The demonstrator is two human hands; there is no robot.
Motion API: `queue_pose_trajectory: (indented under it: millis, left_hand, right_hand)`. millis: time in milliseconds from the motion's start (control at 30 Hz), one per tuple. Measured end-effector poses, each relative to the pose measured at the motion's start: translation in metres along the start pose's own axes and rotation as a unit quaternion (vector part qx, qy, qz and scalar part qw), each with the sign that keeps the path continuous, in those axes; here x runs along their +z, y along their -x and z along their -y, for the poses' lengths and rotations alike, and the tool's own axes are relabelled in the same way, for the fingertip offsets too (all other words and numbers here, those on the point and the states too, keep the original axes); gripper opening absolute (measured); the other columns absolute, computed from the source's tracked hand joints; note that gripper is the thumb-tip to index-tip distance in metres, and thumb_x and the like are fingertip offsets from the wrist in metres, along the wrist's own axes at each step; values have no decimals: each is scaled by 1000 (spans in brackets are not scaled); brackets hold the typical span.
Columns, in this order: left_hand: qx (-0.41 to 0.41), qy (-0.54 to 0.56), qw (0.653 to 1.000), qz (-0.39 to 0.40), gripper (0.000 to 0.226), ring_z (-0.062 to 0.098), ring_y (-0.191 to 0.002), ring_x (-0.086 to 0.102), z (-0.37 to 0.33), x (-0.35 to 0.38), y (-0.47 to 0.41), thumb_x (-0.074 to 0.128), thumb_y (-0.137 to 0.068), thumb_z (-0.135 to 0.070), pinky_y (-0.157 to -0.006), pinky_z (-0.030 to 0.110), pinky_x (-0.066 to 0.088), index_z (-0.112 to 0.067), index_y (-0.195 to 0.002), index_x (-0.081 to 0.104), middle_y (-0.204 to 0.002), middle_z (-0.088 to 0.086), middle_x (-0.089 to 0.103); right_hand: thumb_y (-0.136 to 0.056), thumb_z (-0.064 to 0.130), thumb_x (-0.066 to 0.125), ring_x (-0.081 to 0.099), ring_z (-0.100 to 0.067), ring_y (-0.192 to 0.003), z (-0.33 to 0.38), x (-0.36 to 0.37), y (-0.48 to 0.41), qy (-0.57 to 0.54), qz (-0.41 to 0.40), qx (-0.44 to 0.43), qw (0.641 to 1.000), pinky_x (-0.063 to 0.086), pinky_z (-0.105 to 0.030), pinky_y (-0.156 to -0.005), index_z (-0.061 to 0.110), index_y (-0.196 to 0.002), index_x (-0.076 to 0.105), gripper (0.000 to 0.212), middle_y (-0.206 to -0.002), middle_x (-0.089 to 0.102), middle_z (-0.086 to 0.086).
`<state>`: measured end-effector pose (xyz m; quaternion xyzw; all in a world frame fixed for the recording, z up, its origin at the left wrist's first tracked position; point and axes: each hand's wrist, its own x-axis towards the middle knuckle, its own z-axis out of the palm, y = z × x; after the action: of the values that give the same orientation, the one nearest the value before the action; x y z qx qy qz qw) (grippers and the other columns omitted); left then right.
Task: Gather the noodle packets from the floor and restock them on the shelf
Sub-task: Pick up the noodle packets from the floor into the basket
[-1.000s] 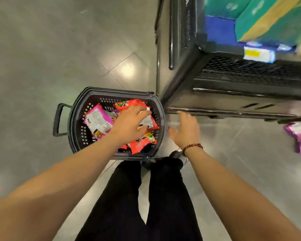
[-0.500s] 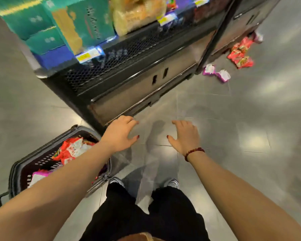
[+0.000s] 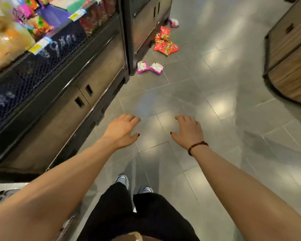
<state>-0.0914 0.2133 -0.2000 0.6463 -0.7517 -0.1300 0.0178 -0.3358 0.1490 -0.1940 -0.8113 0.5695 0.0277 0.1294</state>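
Two pink-and-white noodle packets (image 3: 149, 67) lie on the grey tile floor by the corner of the dark shelf unit (image 3: 63, 79). Farther off, several red noodle packets (image 3: 165, 44) are heaped beside the shelf base, with one more pink packet (image 3: 174, 22) beyond them. My left hand (image 3: 122, 131) and my right hand (image 3: 188, 132) hover over the floor well short of the packets, palms down, fingers spread, both holding nothing. Just a sliver of the dark basket (image 3: 2, 197) shows at the bottom left, under my left forearm.
The shelf unit runs along the left, with packaged goods and price tags above low cabinet doors. A wooden display unit (image 3: 290, 54) stands at the right. Open tile floor lies between them. My legs and shoes (image 3: 134, 185) are below.
My left hand has left the basket's packets and come out bare. The view has swung right, away from the basket toward the packets on the floor, which now look nearer.
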Motion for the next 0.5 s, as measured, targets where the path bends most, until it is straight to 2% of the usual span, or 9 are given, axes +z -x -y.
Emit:
queue_pose_trajectory:
  millis: [233, 500]
  left_hand:
    - [54, -24, 998, 13, 58, 23, -128, 42, 1, -17, -120, 56, -89, -44, -98, 39, 44, -23, -141, 41, -141, 2, 45]
    - [88, -47, 995, 22, 60, 24, -128, 43, 57, -47, -290, 56, -90, -46, -100, 39, 43, -23, -142, 39, -143, 2, 45]
  right_hand:
    - [-87, 39, 60, 42, -24, -123, -48, -20, -59, 0, -30, 36, 999, 33, -35, -101, 20, -136, 44, 55, -134, 48, -1]
    - [-87, 40, 60, 39, -22, -124, -71, -52, -203, 7, -44, 74, 996, 28, -32, -101, 23, -135, 43, 54, -136, 45, 2]
